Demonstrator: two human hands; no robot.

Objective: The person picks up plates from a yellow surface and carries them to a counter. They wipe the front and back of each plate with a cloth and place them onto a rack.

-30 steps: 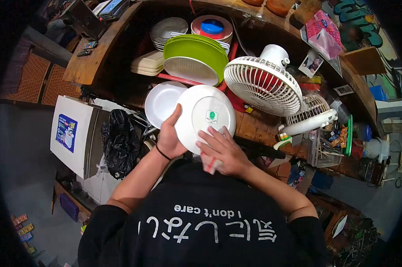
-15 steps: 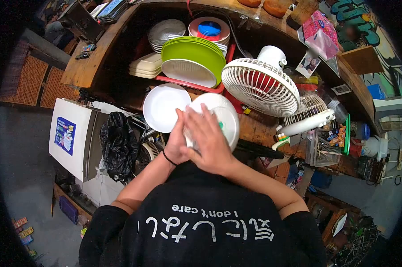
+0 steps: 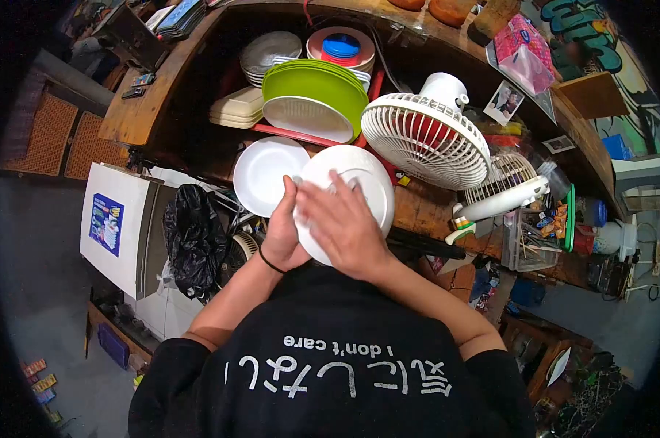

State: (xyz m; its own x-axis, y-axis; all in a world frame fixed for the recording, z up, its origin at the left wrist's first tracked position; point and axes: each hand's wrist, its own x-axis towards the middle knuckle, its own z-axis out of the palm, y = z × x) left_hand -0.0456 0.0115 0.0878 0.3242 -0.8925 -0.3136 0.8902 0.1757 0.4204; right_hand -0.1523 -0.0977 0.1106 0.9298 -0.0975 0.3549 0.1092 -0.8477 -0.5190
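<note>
A white plate (image 3: 370, 182), its underside ring showing, is held up in front of my chest. My left hand (image 3: 282, 232), with a black band at the wrist, grips its left edge. Over the face of the plate lies my right hand (image 3: 344, 226), slightly blurred, its fingers pressed on something greyish too hidden to name. Behind and to the left, another white plate (image 3: 270, 175) rests on the wooden counter (image 3: 425, 212). Green plates (image 3: 315, 84) stand in a red rack beyond.
A white fan (image 3: 425, 139) stands right of the plate, a second fan (image 3: 501, 190) beside it. A black plastic bag (image 3: 193, 237) hangs at the left near a white cabinet (image 3: 118, 226). A clear bin (image 3: 531, 241) of utensils sits at the right.
The held plate has turned and shows more of its surface. My right hand has shifted slightly right and down across it, while my left hand has moved a little left at its edge.
</note>
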